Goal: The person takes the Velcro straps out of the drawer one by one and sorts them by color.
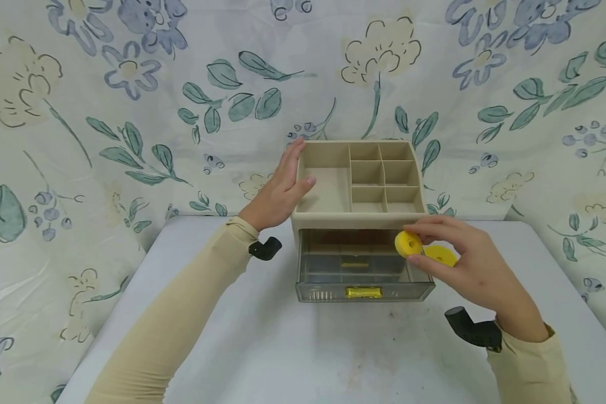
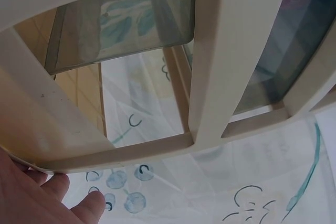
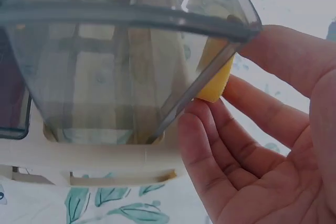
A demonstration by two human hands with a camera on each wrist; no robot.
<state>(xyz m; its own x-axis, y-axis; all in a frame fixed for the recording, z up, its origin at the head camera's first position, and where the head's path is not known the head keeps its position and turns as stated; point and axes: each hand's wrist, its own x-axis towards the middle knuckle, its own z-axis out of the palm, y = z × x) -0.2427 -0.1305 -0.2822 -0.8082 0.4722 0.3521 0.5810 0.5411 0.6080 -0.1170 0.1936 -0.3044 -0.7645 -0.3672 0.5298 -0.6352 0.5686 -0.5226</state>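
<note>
Right of the frame's centre, the right hand point(image 1: 477, 269) pinched a yellow ring point(image 1: 401, 247) by the right edge of the pulled-out drawer point(image 1: 318, 292); mid-frame, the left hand point(image 1: 279, 193) rested uncurled against the beige organizer point(image 1: 325, 188).

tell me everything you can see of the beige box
The beige box stands upright on the white table and looks plastic. Its top has one large and six small compartments; one wall is cut through. A see-through grey drawer with a yellow handle is pulled out. The left hand holds the box; whether the right hand touches it is unclear.
</note>
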